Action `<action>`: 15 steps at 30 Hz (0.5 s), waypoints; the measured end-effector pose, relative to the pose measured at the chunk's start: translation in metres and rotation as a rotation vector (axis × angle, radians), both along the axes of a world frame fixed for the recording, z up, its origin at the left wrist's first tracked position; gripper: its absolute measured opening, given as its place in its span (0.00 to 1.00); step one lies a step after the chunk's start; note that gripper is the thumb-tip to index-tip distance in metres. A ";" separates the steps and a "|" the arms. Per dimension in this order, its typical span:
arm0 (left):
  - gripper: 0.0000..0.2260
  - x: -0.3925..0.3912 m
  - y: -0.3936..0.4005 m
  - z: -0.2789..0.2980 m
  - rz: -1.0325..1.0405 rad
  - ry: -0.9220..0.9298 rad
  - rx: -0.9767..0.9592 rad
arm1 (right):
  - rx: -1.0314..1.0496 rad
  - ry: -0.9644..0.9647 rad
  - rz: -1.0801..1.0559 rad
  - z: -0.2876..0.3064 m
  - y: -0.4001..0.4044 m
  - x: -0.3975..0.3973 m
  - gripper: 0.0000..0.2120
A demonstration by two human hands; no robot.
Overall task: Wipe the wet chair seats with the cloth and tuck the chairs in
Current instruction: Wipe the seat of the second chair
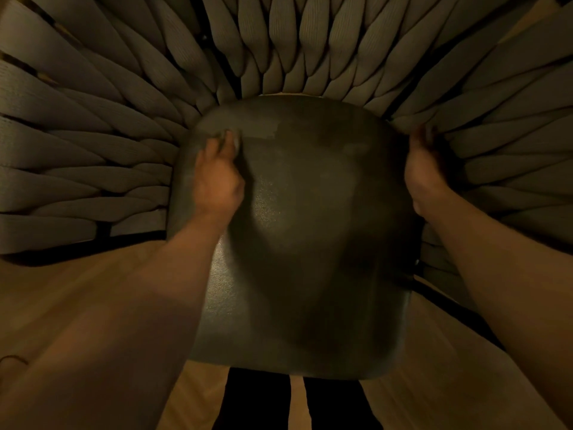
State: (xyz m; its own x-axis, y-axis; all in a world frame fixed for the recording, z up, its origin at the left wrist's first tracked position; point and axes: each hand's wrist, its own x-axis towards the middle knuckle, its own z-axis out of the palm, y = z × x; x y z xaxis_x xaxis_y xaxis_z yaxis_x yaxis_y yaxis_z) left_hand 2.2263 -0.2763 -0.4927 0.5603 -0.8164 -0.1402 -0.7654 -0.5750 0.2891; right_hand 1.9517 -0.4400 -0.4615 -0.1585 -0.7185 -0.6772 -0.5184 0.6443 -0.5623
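woven chair back (93, 144): padded grey straps, fanning round the far side from left to right; left hand (218, 178): on the far left of the seat, fingers curled over a small grey cloth (235, 142), pressing it down; seat (310, 243): dark, grainy, centre, paler streak at far left; right hand (424, 169): at the seat's far right edge, fingers curled into the straps; wooden floor (62, 299): near, both sides

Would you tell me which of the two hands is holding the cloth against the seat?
The left hand: it presses a small grey cloth onto the far left part of the dark seat. The right hand grips the woven chair side instead.
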 end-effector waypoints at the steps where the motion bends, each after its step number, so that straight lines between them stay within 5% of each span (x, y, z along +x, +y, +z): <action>1: 0.33 -0.013 -0.007 0.000 -0.029 0.017 0.001 | 0.001 -0.026 -0.048 0.000 0.000 -0.001 0.41; 4: 0.33 -0.051 -0.029 0.003 -0.070 0.054 0.028 | 0.048 -0.075 -0.145 -0.013 -0.004 -0.011 0.70; 6: 0.32 -0.073 -0.040 0.005 -0.102 0.056 0.029 | 0.099 -0.098 -0.149 -0.023 -0.007 -0.020 0.79; 15: 0.29 -0.160 -0.086 0.005 -0.359 0.049 0.073 | 0.070 -0.233 -0.194 -0.019 -0.007 -0.026 0.74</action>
State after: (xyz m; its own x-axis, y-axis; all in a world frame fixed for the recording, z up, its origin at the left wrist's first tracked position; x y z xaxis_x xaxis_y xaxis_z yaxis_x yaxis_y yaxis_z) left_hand 2.0667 -0.3625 -0.4872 0.2306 -0.9467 -0.2249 -0.9084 -0.2923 0.2989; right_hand 1.9259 -0.4471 -0.4800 -0.1229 -0.6402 -0.7583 -0.2441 0.7602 -0.6022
